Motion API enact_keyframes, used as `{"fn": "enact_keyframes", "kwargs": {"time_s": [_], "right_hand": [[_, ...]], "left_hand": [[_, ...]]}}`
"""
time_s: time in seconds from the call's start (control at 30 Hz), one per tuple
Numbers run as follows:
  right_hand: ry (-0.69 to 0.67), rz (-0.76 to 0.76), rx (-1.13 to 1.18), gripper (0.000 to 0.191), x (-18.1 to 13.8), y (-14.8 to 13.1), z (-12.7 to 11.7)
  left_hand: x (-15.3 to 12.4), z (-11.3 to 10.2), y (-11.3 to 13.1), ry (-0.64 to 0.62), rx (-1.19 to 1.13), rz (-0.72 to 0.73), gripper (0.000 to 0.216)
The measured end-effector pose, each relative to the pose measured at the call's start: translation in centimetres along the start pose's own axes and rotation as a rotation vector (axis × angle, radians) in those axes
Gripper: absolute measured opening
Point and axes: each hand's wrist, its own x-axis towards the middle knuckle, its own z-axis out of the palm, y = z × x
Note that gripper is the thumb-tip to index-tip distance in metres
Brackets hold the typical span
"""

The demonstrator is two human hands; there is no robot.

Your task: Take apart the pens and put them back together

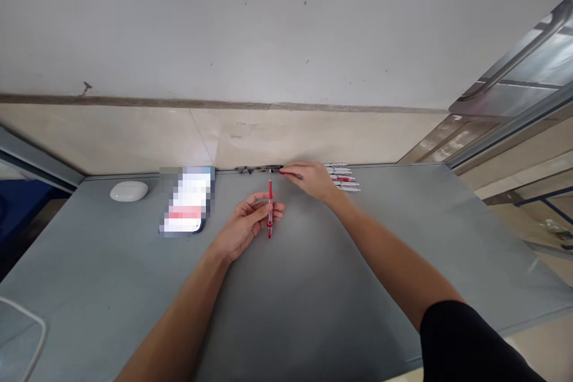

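Observation:
My left hand [250,221] holds a pen with a clear barrel and red ends [270,215] between thumb and fingers. The pen stands nearly straight up and down in the view, its thin pale tip pointing toward the wall. Beyond it, my right hand [310,178] pinches a small red pen part [282,172]; the fingers hide most of it, so its exact shape cannot be made out. Dark pens [255,169] lie along the table's back edge, just left of my right hand. Several white pens [342,173], one with red on it, lie partly behind that hand.
A phone with a blurred screen [188,200] lies left of my left hand. Farther left is a white rounded case [129,191]. A white cable [40,334] crosses the near left corner of the grey table [313,310]. The wall [286,137] rises directly behind the table.

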Motion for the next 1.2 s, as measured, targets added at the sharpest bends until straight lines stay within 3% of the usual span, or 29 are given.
{"fn": "enact_keyframes", "kwargs": {"time_s": [0.2, 0.5, 0.87, 1.07, 1.2], "right_hand": [[-0.167, -0.146, -0.275, 0.033, 0.5, 0.5, 0.0], [-0.275, -0.244, -0.391, 0.034, 0.7, 0.4, -0.9], [-0.231, -0.227, -0.382, 0.030, 0.3, 1.0, -1.3], [-0.134, -0.146, -0.332, 0.028, -0.3, 0.3, -2.3], [-0.019, -0.039, -0.175, 0.026, -1.1, -0.9, -3.1]], "left_hand": [[0.1, -0.4, -0.2, -0.002, 0.007, 0.008, 0.024], [0.0, -0.4, -0.3, -0.018, 0.011, 0.014, 0.023], [-0.1, -0.2, -0.2, -0.011, 0.029, 0.004, 0.025], [-0.2, 0.1, -0.1, -0.007, 0.024, 0.016, 0.027], [-0.2, 0.6, 0.1, 0.003, 0.039, 0.016, 0.027]]}}
